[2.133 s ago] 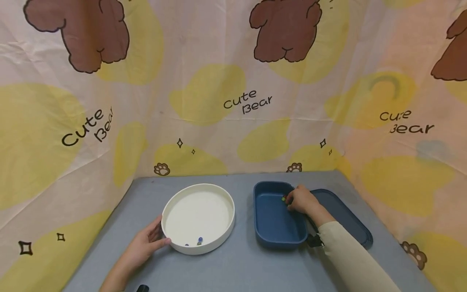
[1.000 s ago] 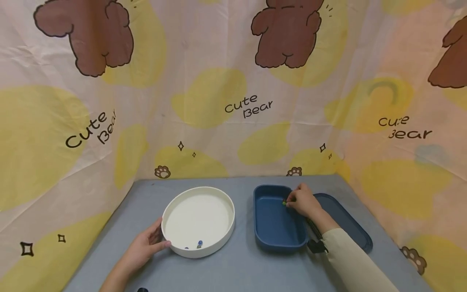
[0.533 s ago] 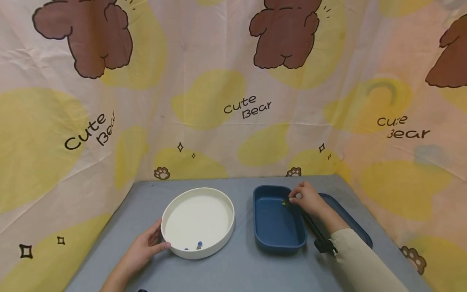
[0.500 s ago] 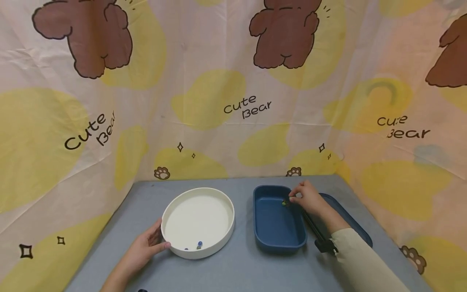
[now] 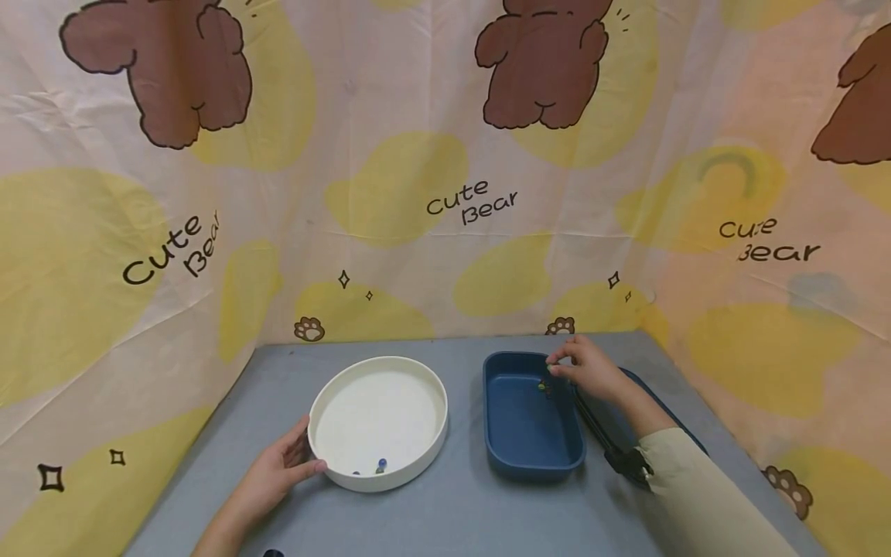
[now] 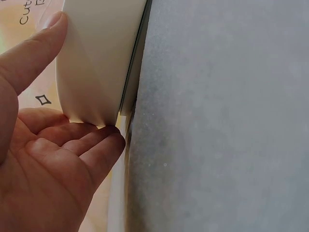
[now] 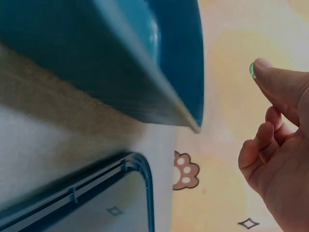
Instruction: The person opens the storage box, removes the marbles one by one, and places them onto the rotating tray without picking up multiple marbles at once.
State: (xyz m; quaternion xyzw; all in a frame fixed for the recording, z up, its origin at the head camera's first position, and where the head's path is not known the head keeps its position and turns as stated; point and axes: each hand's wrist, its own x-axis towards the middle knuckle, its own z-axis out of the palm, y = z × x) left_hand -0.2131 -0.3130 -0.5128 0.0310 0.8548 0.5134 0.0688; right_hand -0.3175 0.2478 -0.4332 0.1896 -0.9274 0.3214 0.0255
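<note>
My left hand (image 5: 274, 472) touches the left side of a round white tray (image 5: 435, 445). In the left wrist view its thumb (image 6: 41, 53) lies against the outer wall, with the fingertips against the wall lower down. Blue marbles (image 5: 382, 463) sit in the tray's near side, a duller one beside them. Over the far right corner of a deep blue rectangular container (image 5: 515, 468), my right hand (image 5: 592, 371) pinches a clear green marble (image 7: 252, 70) between thumb and forefinger. Its other fingers are loosely curled. Below it, a few greenish marbles (image 5: 543, 386) lie in the container's far right corner.
A flat blue lid (image 7: 147, 179) lies on the grey table (image 5: 445, 526) right of the container, partly behind my right forearm. A black wrist mount (image 5: 629, 466) hangs under the right sleeve. A printed bear curtain (image 5: 390, 193) stands around the table.
My right hand has risen from inside the blue container to above its far right rim, with a marble pinched in it. The left hand and the white tray have stayed put.
</note>
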